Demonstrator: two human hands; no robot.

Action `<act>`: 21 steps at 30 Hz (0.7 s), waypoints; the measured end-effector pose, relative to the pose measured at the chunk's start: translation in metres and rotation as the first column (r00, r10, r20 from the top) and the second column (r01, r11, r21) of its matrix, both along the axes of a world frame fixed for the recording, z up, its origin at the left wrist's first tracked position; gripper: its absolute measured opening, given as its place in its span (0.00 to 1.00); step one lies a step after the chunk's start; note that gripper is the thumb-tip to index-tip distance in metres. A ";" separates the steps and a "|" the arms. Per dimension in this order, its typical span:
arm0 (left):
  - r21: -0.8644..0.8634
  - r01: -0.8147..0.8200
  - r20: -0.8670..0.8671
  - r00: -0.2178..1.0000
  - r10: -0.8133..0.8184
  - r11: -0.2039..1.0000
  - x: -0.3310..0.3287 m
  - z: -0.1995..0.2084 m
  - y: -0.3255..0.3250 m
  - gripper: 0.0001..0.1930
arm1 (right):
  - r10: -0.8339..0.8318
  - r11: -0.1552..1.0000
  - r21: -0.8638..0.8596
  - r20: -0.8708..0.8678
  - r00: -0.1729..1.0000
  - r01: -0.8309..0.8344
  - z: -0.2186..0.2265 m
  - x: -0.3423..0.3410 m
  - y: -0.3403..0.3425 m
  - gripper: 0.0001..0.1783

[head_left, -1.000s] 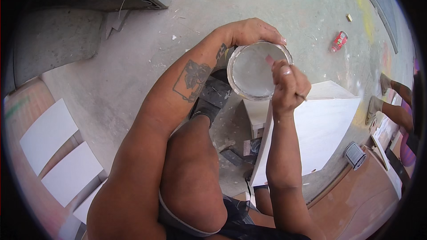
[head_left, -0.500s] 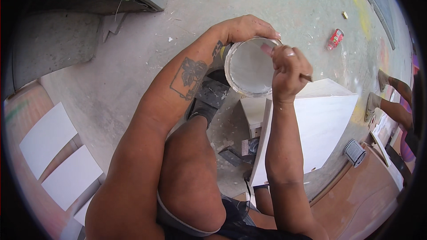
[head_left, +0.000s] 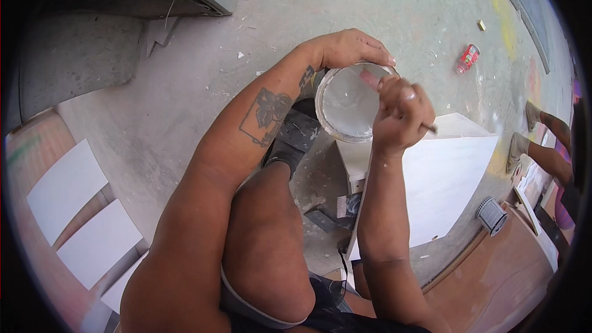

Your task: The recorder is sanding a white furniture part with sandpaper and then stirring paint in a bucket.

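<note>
Over the concrete floor (head_left: 185, 80), by the far left corner of a white board (head_left: 444, 172), an open bucket (head_left: 320, 108) stands with its base hidden, the left hand (head_left: 353, 47) bent along its far rim, though I cannot tell whether it grips. The right hand (head_left: 404, 111) is closed around a thin tool (head_left: 369, 79), pink end at the opening; the step looks like stirring or scraping, and the next move calls for a steady rim
</note>
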State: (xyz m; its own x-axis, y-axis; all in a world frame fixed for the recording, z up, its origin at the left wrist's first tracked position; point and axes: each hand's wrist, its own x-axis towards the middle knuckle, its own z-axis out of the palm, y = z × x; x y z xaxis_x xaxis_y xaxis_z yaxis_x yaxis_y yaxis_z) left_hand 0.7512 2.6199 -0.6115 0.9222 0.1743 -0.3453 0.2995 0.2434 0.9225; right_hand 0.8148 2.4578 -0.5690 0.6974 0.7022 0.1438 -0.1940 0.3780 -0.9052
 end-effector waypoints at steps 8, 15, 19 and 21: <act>0.007 -0.001 -0.029 1.000 0.001 1.000 -0.001 0.000 0.007 0.22 | -0.041 0.903 -0.409 0.221 0.974 0.131 0.015 -0.018 -0.036 0.16; -0.042 -0.050 -0.038 0.998 0.049 0.998 -0.002 -0.007 0.004 0.19 | -0.093 0.977 -0.180 0.107 0.990 0.112 0.026 -0.015 -0.006 0.18; 0.042 -0.053 -0.004 0.999 0.054 0.998 0.004 0.000 0.000 0.19 | -0.164 0.949 -0.248 0.134 0.977 0.194 0.003 -0.020 -0.014 0.18; -0.020 -0.052 -0.008 0.999 0.052 0.998 0.001 0.001 0.003 0.19 | -0.105 0.940 -0.312 0.113 0.988 0.135 0.006 -0.028 -0.025 0.18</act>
State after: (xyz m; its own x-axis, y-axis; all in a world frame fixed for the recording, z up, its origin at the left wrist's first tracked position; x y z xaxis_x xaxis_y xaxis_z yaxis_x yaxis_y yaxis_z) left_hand 0.7525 2.6230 -0.6104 0.9093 0.2148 -0.3564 0.2932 0.2770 0.9150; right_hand 0.7866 2.4325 -0.5630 0.7734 0.6339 -0.0048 -0.0739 0.0826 -0.9938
